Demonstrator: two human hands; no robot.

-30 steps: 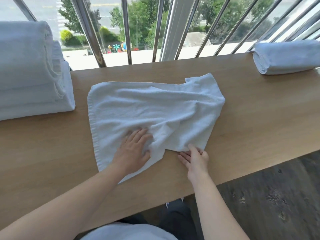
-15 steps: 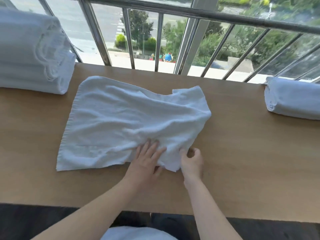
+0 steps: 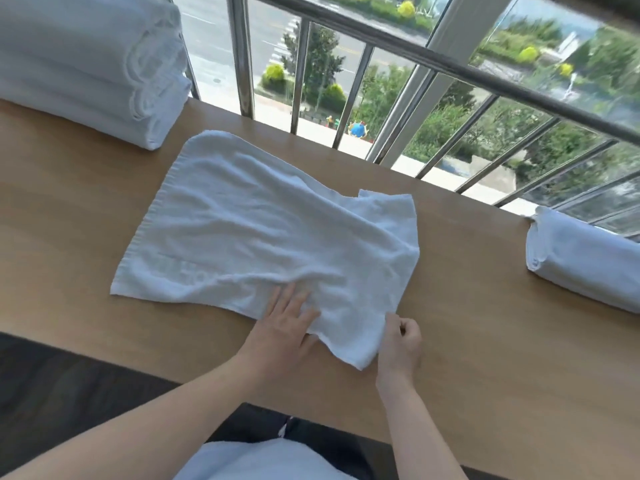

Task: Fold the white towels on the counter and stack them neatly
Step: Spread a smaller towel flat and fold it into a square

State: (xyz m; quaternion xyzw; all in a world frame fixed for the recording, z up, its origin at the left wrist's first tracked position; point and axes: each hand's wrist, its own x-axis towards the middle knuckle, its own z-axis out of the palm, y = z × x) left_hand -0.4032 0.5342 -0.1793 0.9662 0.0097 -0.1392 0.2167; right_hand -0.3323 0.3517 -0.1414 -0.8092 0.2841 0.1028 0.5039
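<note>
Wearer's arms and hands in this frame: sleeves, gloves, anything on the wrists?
Left hand and right hand are ungloved, with no watch, band or ring visible. No sleeves show up to the frame edge. Only clothing in view: a white top and dark trousers at the bottom edge.

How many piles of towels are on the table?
3. A folded stack at the far left, one spread towel in the middle, and a folded bundle at the right. More may lie outside the picture.
</note>
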